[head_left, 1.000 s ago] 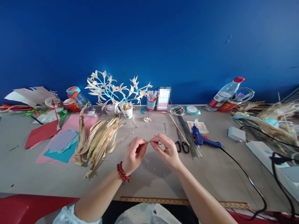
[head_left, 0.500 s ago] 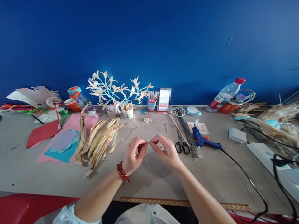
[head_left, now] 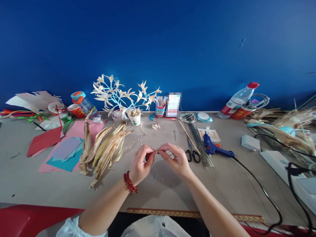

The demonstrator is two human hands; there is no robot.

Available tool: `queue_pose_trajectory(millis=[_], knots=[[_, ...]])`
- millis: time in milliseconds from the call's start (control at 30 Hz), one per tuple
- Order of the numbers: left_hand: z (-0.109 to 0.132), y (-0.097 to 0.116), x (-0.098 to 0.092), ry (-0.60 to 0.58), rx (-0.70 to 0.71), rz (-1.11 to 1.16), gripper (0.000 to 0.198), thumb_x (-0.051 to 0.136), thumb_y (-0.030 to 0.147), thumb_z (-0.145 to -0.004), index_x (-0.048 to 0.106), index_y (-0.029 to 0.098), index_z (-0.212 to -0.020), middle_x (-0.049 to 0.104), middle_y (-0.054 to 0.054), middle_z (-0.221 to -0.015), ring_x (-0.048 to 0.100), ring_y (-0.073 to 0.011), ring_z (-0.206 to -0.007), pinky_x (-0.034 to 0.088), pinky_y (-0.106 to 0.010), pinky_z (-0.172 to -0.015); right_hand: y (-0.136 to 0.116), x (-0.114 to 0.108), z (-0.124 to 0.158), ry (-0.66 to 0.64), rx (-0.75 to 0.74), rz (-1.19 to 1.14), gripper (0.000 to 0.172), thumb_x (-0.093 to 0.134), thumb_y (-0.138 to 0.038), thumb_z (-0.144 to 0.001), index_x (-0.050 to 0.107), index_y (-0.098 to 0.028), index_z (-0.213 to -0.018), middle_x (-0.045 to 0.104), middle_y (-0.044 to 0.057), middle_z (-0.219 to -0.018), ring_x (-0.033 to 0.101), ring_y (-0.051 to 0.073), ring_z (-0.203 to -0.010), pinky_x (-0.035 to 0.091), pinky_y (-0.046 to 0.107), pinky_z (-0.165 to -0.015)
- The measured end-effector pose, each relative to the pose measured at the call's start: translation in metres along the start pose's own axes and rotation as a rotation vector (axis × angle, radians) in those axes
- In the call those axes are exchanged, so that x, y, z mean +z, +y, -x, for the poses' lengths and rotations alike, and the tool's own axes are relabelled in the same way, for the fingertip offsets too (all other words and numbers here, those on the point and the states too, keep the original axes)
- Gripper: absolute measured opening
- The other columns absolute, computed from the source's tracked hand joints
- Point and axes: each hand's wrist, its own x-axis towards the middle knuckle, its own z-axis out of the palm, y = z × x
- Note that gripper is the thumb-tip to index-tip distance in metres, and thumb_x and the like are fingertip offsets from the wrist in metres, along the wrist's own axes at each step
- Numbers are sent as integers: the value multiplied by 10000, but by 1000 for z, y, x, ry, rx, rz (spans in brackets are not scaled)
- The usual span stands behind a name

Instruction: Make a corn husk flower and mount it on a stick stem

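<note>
Both hands meet fingertip to fingertip above the middle of the table (head_left: 158,194). My left hand (head_left: 142,162), with a red bead bracelet (head_left: 130,182) at its wrist, pinches a tiny pale greenish piece (head_left: 157,151). From the other side my right hand (head_left: 176,159) pinches the same piece. Most of it is hidden by the fingers, and its kind cannot be made out. Dried corn husks (head_left: 106,148) lie to the left of my left hand. Black-handled scissors (head_left: 193,155) rest just right of my right hand, beside a bundle of thin wires (head_left: 201,148).
A blue glue gun (head_left: 217,149) with a black cord lies at right. Husk flowers stand in a white cup (head_left: 134,118) at the back, near a pen holder (head_left: 160,110). Coloured paper (head_left: 44,141) is at left; a plastic bottle (head_left: 238,100) leans at back right.
Almost nothing differs. The fingertips of both hands have shifted very slightly around the small piece; everything on the table stays where it was.
</note>
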Motion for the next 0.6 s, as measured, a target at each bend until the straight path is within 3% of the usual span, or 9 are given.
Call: queue_pose_trajectory(millis=[233,600], knots=[[3,-2,3,39,33,2,141,541,69,-910,555,204,-948,570,-4,-776,554,-136,-695,468,-245,-663,3,4,1,41,91,-11,121,662,-279,-905,712,-195,-833,641,13,-701,543,142,-623,392,260,-568],[2,-3,3,55,63,-22,118,534,106,-932,571,208,-980,623,-26,-819,611,-155,-771,499,-277,-718,3,3,1,9,82,-34,137,639,-295,-919,710,-201,-849,663,26,-735,567,151,-654,428,269,-603]])
